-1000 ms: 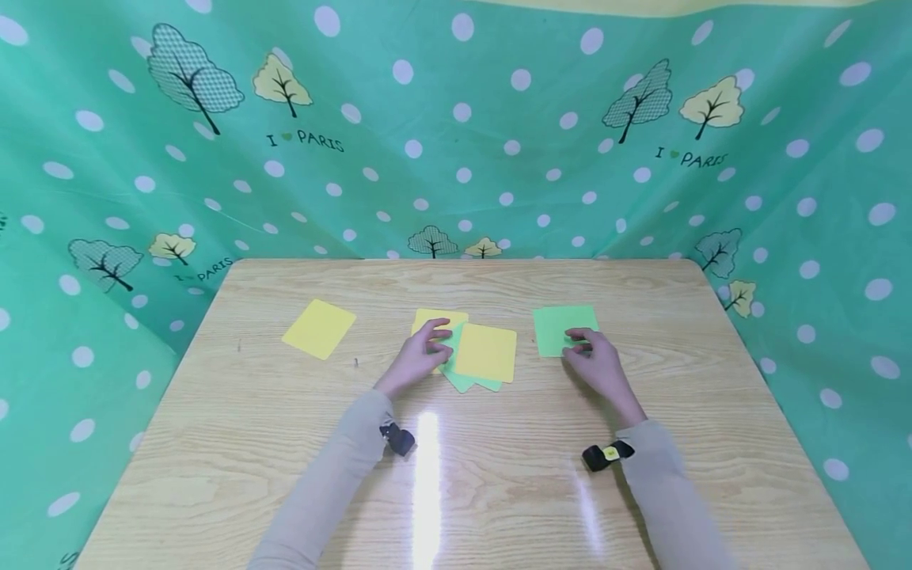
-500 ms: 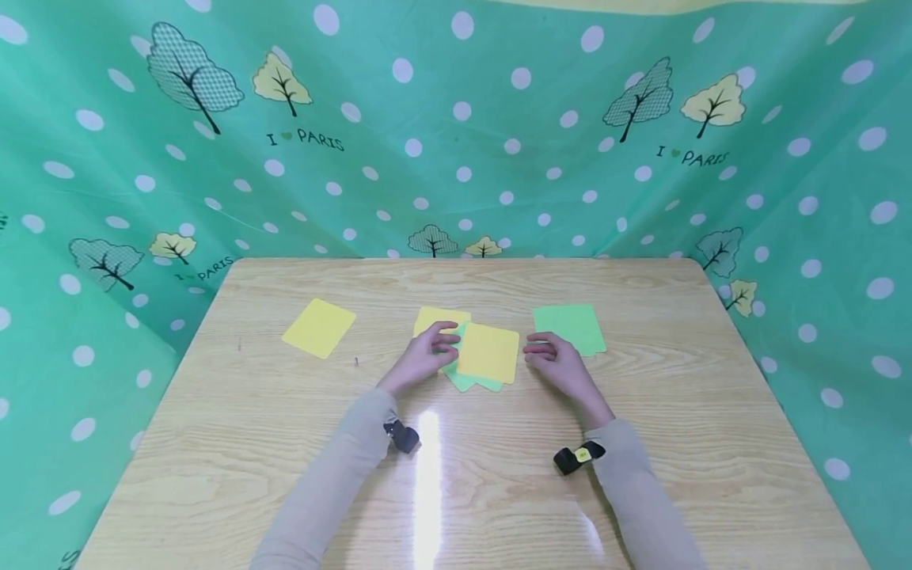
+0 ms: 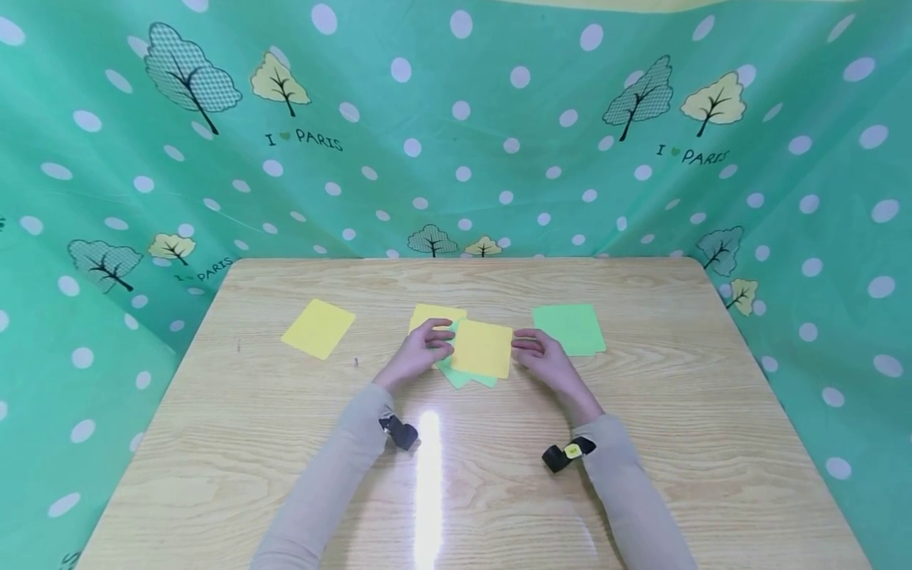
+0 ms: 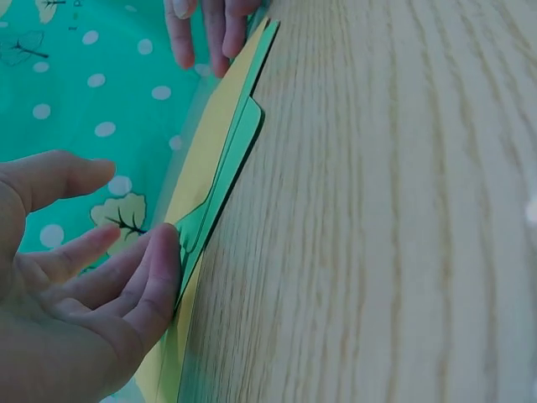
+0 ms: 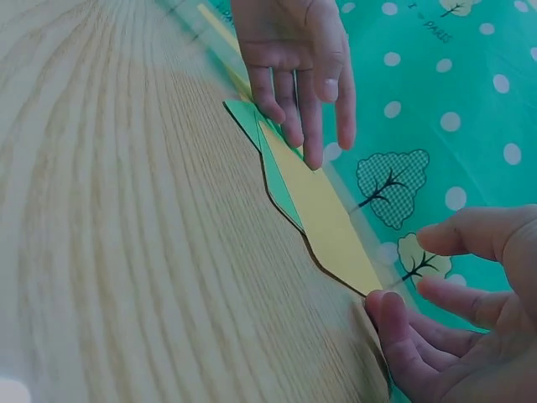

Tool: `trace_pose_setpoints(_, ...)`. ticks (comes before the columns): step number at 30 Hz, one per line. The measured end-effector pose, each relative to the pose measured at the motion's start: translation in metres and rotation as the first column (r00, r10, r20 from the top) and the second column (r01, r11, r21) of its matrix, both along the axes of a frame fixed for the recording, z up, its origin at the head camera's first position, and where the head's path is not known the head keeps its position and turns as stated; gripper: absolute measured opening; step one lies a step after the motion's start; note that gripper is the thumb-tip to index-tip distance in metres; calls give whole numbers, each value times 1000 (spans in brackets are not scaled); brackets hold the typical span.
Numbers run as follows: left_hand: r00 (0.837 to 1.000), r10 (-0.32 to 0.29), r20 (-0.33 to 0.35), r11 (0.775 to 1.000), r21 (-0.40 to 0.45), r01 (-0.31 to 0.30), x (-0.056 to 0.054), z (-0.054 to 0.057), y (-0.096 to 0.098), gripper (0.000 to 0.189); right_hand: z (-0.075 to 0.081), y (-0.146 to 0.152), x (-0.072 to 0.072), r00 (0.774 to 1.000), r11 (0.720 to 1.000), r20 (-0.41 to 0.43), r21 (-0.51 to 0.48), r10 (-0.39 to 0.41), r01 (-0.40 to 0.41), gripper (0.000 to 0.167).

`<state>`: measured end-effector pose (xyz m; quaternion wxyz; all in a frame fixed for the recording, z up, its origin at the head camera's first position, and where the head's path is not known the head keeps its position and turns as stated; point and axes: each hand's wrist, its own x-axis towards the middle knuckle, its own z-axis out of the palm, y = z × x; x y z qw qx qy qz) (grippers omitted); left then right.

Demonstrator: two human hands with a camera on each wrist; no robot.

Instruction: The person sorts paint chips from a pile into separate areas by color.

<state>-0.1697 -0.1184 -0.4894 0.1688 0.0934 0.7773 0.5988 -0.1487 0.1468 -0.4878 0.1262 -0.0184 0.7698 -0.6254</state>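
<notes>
In the middle of the table lies an overlapping group of square paper sheets. A yellow sheet (image 3: 483, 349) is on top, green sheets (image 3: 456, 375) stick out below it, and another yellow sheet (image 3: 431, 314) shows at the upper left. My left hand (image 3: 419, 351) rests at the group's left side, fingers loosely bent and touching the green paper, thumb held away. At the right edge of the top yellow sheet is my right hand (image 3: 545, 360); its fingertips touch or nearly touch that edge, thumb raised apart in the right wrist view. Neither hand pinches a sheet.
Green sheets (image 3: 570, 326) lie stacked, slightly offset, just beyond my right hand. A single yellow sheet (image 3: 318, 328) lies turned at the left. The wooden table (image 3: 499, 491) meets a green dotted cloth (image 3: 456, 182) along its back and sides.
My right hand has moved left from the green stack to the top yellow sheet's right edge. The middle group has shifted slightly left in the last half second. My left hand has barely moved.
</notes>
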Motion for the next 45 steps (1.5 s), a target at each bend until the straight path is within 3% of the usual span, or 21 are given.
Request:
trace_pose_setpoints(7, 995, 67, 71, 994, 78, -72, -1, 1, -5, 55, 0, -7, -4, 999, 994, 40, -102, 32, -28, 50)
trace_pose_setpoints(15, 969, 168, 181, 979, 87, -186, -4, 1, -6, 54, -1, -12, -5, 995, 988, 46, -128, 90, -83, 51)
trace_pose_setpoints(22, 972, 202, 123, 979, -20, -201, -5, -1, -3, 51, 0, -15, -3, 989, 980, 20, -139, 149, -145, 52)
trace_pose_setpoints(27, 974, 214, 76, 976, -47, -211, -5, -1, -3, 47, -2, -16, -2, 987, 980, 8, -122, 160, -158, 51)
trace_pose_setpoints(34, 972, 233, 23, 972, 18, -233, -3, -1, -5, 48, -4, -17, -2, 990, 987, 5, -78, 141, -140, 48)
trace_pose_setpoints(35, 972, 234, 14, 972, 27, -235, -1, 4, -5, 48, -4, -17, -2, 990, 987, 0, -73, 144, -143, 47)
trace_pose_setpoints(45, 974, 229, -6, 971, 75, -227, -5, -6, -10, 47, -4, -18, -2, 991, 989, 4, -69, 131, -130, 49)
